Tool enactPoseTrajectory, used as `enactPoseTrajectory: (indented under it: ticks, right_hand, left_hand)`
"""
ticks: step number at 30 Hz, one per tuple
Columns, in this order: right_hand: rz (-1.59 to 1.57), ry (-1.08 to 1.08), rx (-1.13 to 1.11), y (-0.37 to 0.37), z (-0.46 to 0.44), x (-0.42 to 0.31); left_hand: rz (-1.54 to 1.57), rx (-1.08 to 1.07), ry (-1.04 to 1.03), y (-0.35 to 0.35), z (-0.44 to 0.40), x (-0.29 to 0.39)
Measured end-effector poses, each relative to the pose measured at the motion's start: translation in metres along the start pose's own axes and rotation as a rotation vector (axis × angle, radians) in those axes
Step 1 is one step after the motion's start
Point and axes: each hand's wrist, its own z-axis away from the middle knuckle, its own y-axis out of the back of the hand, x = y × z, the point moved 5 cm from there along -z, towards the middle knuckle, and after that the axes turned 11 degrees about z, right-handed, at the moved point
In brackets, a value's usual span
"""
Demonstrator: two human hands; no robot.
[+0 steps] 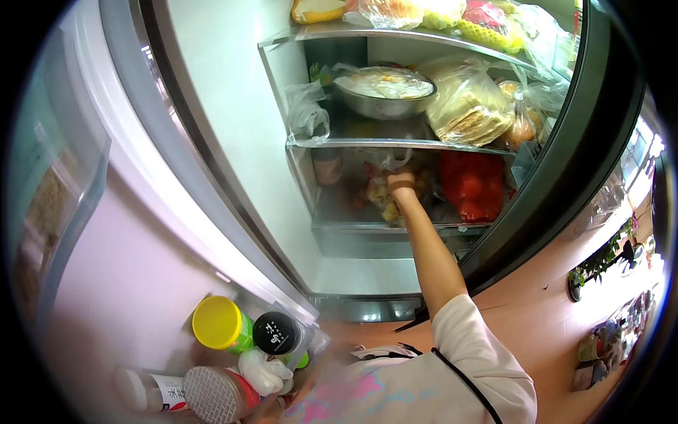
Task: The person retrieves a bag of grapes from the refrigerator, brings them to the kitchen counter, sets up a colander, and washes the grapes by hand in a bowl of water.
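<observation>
"Checking: was the right hand (401, 184) clamped on anything?"
"Couldn't tell; fingers were hidden. It was at a plastic food bag (382, 200), contents blurred, on the lower shelf (337, 210)."
"Around it?"
"Red bag (473, 187) right, hazy jar (328, 169) left, covered steel bowl (381, 106) above. Top-shelf bags (392, 13) were cut off."

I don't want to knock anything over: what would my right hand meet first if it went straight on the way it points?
Most likely the clear plastic bag, which your right hand seems to touch, though depth there is unclear.
</observation>
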Motion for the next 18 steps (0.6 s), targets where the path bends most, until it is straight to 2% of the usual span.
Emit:
enactPoseTrajectory:
  ticks: [3,6,9,12,15,18]
  right_hand:
    - [-0.381,-0.03,0.138,0.023,0.024,0.001]
    - [-0.846,0.14,-0.059,0.088,0.084,-0.047]
    - [-0.952,0.059,-0.14,0.113,0.117,-0.056]
    - [-1.07,0.09,-0.36,0.125,0.158,-0.06]
    - [-0.94,0.086,-0.469,0.136,0.209,-0.056]
    - [-0.868,0.224,-0.583,0.153,0.241,-0.039]
  left_hand:
    - [-0.013,-0.014,0.007,-0.002,-0.004,-0.002]
    - [-0.023,-0.014,0.022,-0.002,-0.004,-0.006]
    - [-0.026,-0.016,0.026,0.0,-0.003,-0.006]
    - [-0.029,-0.011,0.026,0.005,-0.002,-0.007]
    - [-0.04,-0.016,0.026,0.01,0.002,-0.009]
    - [-0.052,-0.018,0.021,0.018,0.008,-0.01]
